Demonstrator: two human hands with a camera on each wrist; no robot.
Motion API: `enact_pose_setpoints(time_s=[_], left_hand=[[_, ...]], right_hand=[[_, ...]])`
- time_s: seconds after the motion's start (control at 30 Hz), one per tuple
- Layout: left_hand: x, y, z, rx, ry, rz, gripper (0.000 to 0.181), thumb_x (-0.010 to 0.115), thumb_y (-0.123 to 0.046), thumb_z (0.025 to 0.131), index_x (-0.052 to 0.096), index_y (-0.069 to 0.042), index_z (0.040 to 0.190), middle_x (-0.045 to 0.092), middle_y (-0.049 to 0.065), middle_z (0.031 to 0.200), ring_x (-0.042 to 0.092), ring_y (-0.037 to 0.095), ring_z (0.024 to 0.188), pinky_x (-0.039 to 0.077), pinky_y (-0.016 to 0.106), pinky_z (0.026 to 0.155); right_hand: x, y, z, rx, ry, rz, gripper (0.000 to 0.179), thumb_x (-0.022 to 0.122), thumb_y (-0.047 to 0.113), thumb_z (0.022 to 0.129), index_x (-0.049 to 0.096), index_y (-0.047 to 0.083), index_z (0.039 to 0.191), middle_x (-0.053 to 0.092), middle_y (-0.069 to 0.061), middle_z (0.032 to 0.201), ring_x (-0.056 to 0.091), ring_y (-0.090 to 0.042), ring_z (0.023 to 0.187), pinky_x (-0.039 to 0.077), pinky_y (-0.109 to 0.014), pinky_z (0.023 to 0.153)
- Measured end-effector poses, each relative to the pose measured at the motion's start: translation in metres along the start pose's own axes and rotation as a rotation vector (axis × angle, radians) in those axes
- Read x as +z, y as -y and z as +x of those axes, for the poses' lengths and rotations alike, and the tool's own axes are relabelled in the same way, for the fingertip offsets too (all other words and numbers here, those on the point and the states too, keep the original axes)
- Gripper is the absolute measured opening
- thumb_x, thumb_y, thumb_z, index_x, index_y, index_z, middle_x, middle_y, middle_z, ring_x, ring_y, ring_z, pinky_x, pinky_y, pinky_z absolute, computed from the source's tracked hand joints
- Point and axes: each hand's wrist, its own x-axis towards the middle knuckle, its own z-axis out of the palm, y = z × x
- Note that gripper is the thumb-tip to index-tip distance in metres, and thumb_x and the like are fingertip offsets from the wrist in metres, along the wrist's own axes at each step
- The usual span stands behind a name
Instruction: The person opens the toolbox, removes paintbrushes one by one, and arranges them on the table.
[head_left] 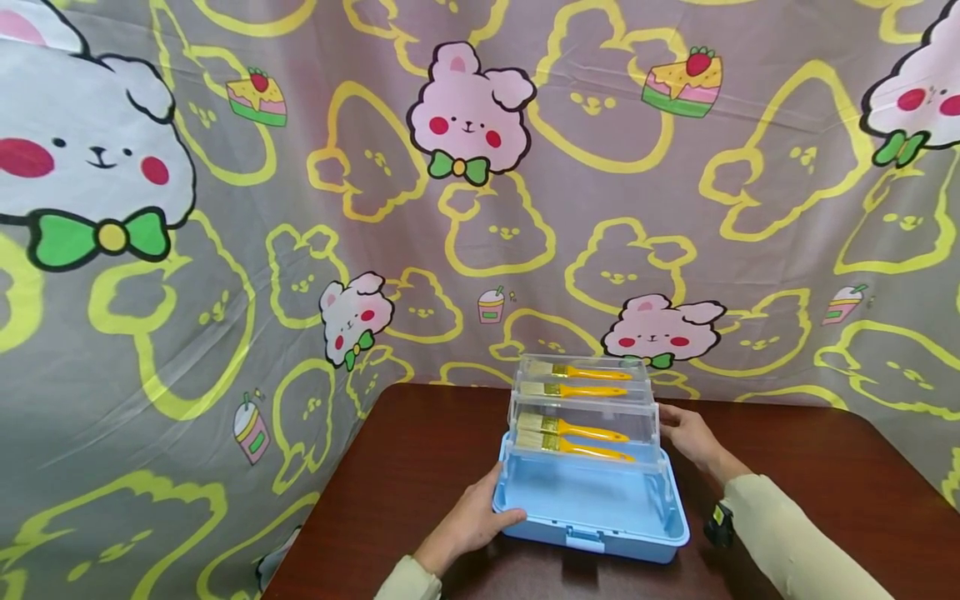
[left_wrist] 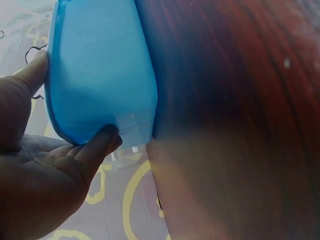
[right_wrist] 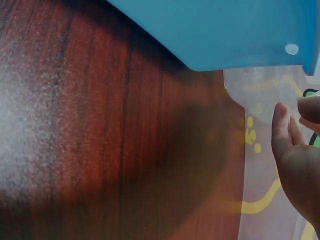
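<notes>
A light blue storage box (head_left: 585, 492) stands open on the table, its front latch (head_left: 585, 540) facing me. Raised clear plastic trays (head_left: 540, 462) tilt up at its back, holding several paintbrushes (head_left: 596, 433) with yellow handles and pale bristles. My left hand (head_left: 474, 518) grips the box's left side, thumb over the front rim. The left wrist view shows that hand (left_wrist: 55, 165) spanning the blue side wall (left_wrist: 102, 75). At the right edge of the raised clear part, my right hand (head_left: 692, 437) pinches the clear plastic (right_wrist: 255, 90); its fingertips are partly hidden behind it.
The dark reddish-brown table (head_left: 405, 467) extends on both sides of the box. A patterned curtain (head_left: 427, 250) with cartoon rabbits hangs right behind and along the left. A black wrist device (head_left: 718, 525) sits at the right sleeve (head_left: 787, 533).
</notes>
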Motion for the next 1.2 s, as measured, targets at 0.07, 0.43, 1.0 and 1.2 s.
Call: enact_pose_setpoints(time_s=[0.07,0.43,1.0,1.2], left_hand=[[0.000,0.000,0.000,0.002,0.001,-0.006,0.089,0.071,-0.038,0.084,0.020,-0.010,0.151,0.038,0.014,0.146,0.044,0.027,0.126,0.036,0.048,0.101],[0.002,0.000,0.001,-0.013,0.010,-0.012,0.090,0.072,-0.037,0.084,0.020,-0.009,0.151,0.037,0.014,0.147,0.042,0.027,0.128,0.035,0.048,0.101],[0.000,0.000,0.002,-0.021,0.030,-0.038,0.090,0.070,-0.039,0.085,0.018,-0.011,0.152,0.034,0.012,0.149,0.041,0.026,0.129,0.034,0.049,0.102],[0.000,0.001,0.002,-0.022,0.029,-0.040,0.090,0.069,-0.040,0.085,0.017,-0.011,0.152,0.033,0.013,0.150,0.040,0.026,0.129,0.034,0.049,0.102]], right_hand=[[0.001,-0.001,-0.001,0.007,0.007,-0.004,0.049,0.051,0.008,0.097,0.035,-0.010,0.140,0.040,-0.033,0.137,0.036,-0.050,0.124,0.034,-0.062,0.095],[0.005,-0.010,-0.004,0.053,0.021,0.008,0.049,0.050,0.011,0.098,0.036,-0.011,0.139,0.040,-0.033,0.137,0.038,-0.051,0.123,0.034,-0.063,0.094],[0.004,-0.013,-0.002,0.055,0.023,0.035,0.052,0.053,0.015,0.098,0.035,-0.009,0.140,0.039,-0.033,0.138,0.037,-0.051,0.123,0.034,-0.062,0.095],[0.004,-0.012,-0.003,0.050,0.017,0.032,0.052,0.053,0.015,0.098,0.035,-0.008,0.141,0.040,-0.032,0.137,0.046,-0.048,0.117,0.039,-0.059,0.093]])
